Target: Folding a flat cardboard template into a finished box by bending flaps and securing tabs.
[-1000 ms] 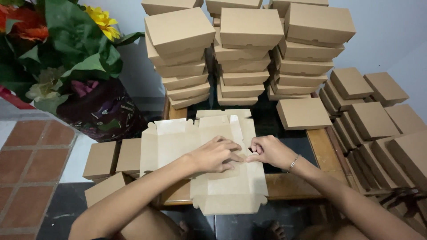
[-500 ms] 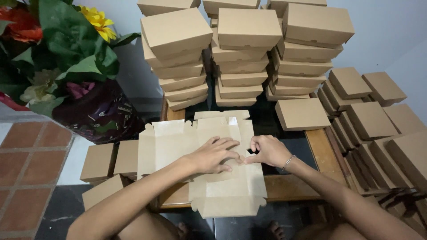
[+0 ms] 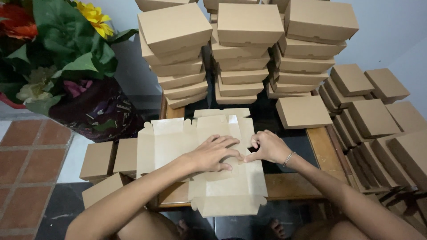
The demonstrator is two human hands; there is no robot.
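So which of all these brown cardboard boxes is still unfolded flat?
The flat brown cardboard box blank under both hands, left hand and right hand; the rest are closed.

Flat brown cardboard box blank (image 3: 178, 142): matt kraft card, smooth, creased along its folds.
Stacked brown folded boxes (image 3: 242, 49), at twelve o'clock: same matt card.
Low table (image 3: 324, 153): glossy dark top, varnished wood edge.
Thin bracelet (image 3: 289, 158): shiny metal.
Square red floor tiles (image 3: 26, 146), at nine o'clock: matt, rough clay.
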